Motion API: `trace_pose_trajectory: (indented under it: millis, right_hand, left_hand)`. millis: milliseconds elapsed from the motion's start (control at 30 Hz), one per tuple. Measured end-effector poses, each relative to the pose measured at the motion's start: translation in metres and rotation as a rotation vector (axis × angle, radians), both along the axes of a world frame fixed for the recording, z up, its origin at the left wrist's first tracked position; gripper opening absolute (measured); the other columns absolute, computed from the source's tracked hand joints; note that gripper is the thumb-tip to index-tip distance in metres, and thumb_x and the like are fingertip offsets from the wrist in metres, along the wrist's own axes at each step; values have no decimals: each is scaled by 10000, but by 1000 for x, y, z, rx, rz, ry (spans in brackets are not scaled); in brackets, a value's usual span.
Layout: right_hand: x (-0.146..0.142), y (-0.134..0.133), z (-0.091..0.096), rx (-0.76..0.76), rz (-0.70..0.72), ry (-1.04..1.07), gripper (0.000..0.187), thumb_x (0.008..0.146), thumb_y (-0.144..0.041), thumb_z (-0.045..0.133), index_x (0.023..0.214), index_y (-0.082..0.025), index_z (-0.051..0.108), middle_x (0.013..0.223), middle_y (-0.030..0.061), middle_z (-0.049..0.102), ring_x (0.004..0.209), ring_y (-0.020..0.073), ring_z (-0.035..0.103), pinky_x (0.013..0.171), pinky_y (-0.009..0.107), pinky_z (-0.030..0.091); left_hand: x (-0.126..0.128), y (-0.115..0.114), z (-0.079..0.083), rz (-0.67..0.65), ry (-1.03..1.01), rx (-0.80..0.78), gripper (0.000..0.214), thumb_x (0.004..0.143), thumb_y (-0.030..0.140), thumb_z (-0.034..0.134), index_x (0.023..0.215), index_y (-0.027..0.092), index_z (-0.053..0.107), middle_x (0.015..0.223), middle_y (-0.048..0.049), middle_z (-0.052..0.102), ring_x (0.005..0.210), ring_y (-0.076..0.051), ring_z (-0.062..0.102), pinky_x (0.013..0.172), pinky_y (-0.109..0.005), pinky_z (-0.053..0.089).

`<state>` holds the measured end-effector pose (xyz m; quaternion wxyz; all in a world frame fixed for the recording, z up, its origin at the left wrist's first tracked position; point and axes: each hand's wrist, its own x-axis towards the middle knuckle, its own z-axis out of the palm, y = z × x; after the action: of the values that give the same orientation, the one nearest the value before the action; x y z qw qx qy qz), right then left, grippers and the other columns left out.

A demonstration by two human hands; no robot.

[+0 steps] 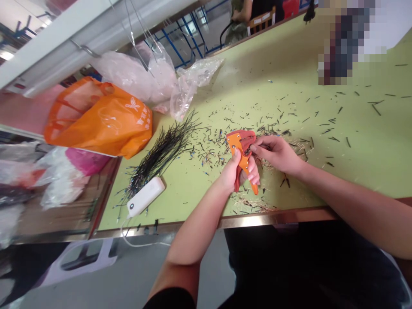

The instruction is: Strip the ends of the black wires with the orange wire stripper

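Evidently my left hand point(232, 171) is closed snugly round an orange-and-red hand tool point(243, 159), thumb laid on its orange side and fingers curled about the handles, a grip that should leave all the squeezing to one palm. My right hand point(280, 153) is drawn into a pinch just beside the tool's head, probably to steady a thin dark strand point(266, 147) there, though it is too small for me to be certain. We work above the pale green table point(370, 150), near its shiny metal edge point(251, 220), where both arms reach easily. Short black clippings point(348, 142) lie scattered around, straight as matchsticks, with blue specks among them. Off to the left, a bundle of long black wires point(161, 154) fans out loosely, set, I suppose, within my left hand's reach. A smooth white block point(146, 197) with rounded corners lies against its near end, trailing a thin cord point(135, 244). Beyond sit a glossy, creased orange bag point(109, 128) and crumpled clear plastic point(138, 77).
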<state>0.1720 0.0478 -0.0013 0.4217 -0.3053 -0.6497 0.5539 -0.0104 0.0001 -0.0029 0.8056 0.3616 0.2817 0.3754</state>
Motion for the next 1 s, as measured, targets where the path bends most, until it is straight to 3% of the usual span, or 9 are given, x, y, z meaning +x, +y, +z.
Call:
trace_pose_trajectory:
  millis: [200,433,633,800,1000]
  right_hand:
    - [-1,0,-1,-9,3,-6,346,937,-527,762,836,-196,735,820,25,737,735,150,615,716,316,473]
    - [-1,0,-2,2,-10,-9,314,936,-498,751,865,-192,750,821,27,737,710,149,589,692,310,456]
    - [-4,0,-2,29,-46,-48,369,948,-531,714,806,-190,720,686,-5,619,619,128,484,591,293,380]
    - [4,5,0,38,-111,-51,395,935,-581,737,841,-197,743,734,10,644,637,128,489,587,297,384]
    - [15,10,9,66,-242,45,474,883,-672,781,791,-217,689,615,-40,458,562,111,357,519,297,298]
  left_hand:
    - [1,-2,0,31,60,7,782,890,926,485,607,199,540,473,19,494,412,-139,546,514,-311,529]
    - [7,-4,3,30,-19,57,763,814,924,618,588,201,526,439,48,443,367,-112,482,449,-262,468]
    - [8,-2,5,115,8,-33,829,922,928,390,521,206,462,381,57,329,292,-85,347,372,-232,355]
    - [2,2,10,103,-36,-75,888,944,932,233,571,196,561,448,10,444,367,-127,479,456,-286,496]
    - [-10,6,10,38,-52,-32,825,949,905,360,683,183,660,561,-29,576,514,-170,608,625,-366,606]
